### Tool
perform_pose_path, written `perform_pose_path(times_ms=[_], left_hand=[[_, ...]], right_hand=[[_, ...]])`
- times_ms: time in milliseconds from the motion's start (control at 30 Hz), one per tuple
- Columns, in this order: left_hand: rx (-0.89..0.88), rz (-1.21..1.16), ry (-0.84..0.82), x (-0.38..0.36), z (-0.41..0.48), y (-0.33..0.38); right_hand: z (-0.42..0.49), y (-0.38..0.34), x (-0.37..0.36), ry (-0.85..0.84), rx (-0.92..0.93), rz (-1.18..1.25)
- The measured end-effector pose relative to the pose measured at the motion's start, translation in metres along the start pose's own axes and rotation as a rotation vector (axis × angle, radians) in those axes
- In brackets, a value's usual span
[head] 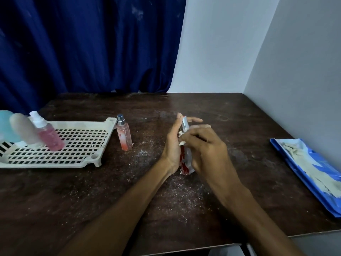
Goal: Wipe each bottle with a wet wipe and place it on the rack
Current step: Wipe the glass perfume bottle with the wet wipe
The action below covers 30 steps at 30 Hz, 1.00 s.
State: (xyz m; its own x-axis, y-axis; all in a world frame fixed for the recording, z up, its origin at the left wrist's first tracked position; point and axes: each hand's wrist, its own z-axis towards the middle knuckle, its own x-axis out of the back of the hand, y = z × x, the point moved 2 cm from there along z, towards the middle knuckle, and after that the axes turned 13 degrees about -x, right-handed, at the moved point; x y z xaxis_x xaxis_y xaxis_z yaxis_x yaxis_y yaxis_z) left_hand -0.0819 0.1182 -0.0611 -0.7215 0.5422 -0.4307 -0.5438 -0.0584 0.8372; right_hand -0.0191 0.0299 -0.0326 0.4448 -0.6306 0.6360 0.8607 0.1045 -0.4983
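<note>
Near the middle of the dark wooden bench [249, 122], both hands meet around a red-and-silver bottle [185, 164], which stands roughly upright between them. The left hand [172, 145] grips it from the left side, with the thumb raised along the bottle's upper part and the fingers reaching round behind it. The right hand [204, 150] has its fingers curled and pinches a white wet wipe [181, 143] against the bottle's body, just below the silver top. The bottle's base sits very close to the bench, but whether it touches cannot be told. To the left lies a white perforated rack [108, 126], and three bottles already stand on its left part. They are a pink spray bottle [50, 137] with a white cap, a pale beige bottle [24, 130] just beside it, and a light blue bottle [5, 124] at the frame's edge. All three look tilted in the wide-angle view. Another pink bottle [124, 134] with a silver cap stands on the bench just beside the rack's right corner, apart from the hands. Fine white specks are scattered over the bench around the hands and forearms. At the right edge, well apart from the bottles, a blue wipe pack [324, 196] lies open with pale wipes showing in it. A dark blue curtain [83, 43] hangs behind the bench, next to a pale wall [221, 43].
</note>
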Motion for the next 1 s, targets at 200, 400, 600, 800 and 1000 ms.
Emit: perform_pose_path(times_ms=[200,400,600,800,1000], left_hand=[[0.033,-0.029,0.016,-0.001,-0.001,0.003],[-0.016,-0.023,0.0,-0.004,-0.001,0.004],[-0.003,-0.094,0.006,-0.002,0.001,0.004],[0.042,-0.089,0.009,0.0,0.003,0.003],[0.009,-0.05,-0.021,-0.004,0.001,0.006]], right_hand=[[0.008,-0.001,0.017,-0.053,-0.079,-0.041],[0.007,-0.003,0.015,-0.021,0.021,-0.105],[0.006,0.008,0.011,0.063,-0.096,-0.059],[-0.007,0.014,0.009,0.072,-0.143,0.063],[0.006,0.013,0.025,0.034,-0.04,0.026]])
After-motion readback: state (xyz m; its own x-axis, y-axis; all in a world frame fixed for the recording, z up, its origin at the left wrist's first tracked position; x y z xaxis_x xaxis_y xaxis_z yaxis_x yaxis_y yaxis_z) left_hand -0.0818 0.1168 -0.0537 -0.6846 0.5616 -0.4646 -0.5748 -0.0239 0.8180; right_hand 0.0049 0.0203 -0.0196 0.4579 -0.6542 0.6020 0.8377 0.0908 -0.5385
